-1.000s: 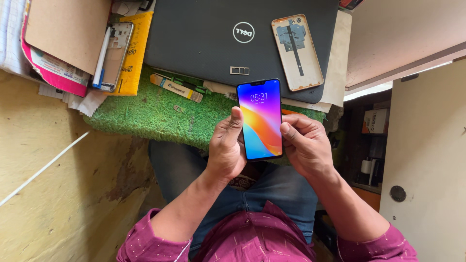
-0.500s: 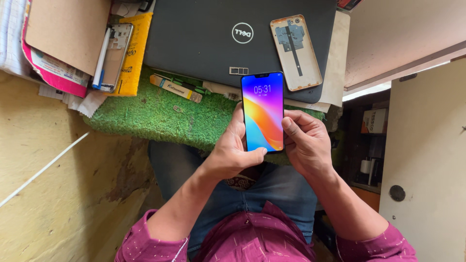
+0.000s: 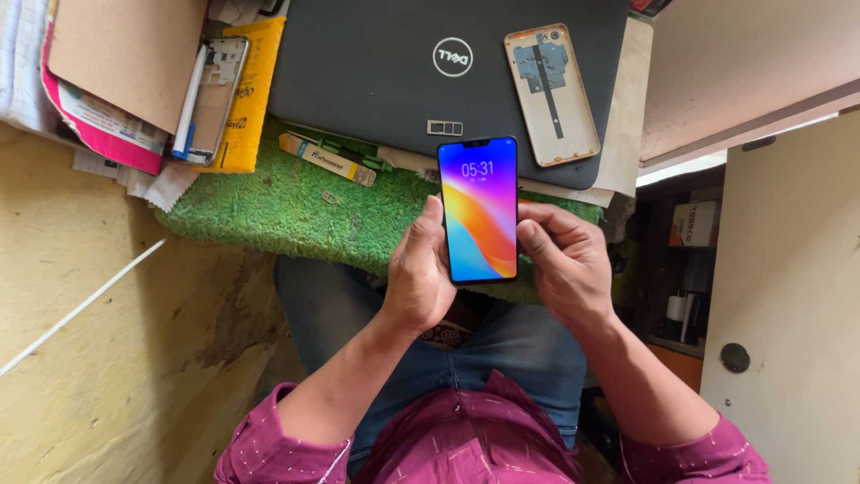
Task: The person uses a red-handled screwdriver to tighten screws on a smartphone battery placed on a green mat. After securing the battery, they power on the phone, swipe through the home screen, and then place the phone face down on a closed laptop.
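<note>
Smartphone point(image 3: 478, 209) held by both hands, above green mat point(image 3: 269, 202), near yellow packet point(image 3: 251, 99).

Maroon shirt with fine pale flecks — sleeves point(image 3: 269, 439) pushed up the forearms — over blue jeans point(image 3: 511, 350).

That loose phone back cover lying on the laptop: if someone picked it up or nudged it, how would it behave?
The back cover looks like a thin, flat shell, so probably light and slightly bendy. Lying flat on the smooth closed laptop, it would likely slide rather than roll or tip. Its low edges may be fiddly to lift.
</note>
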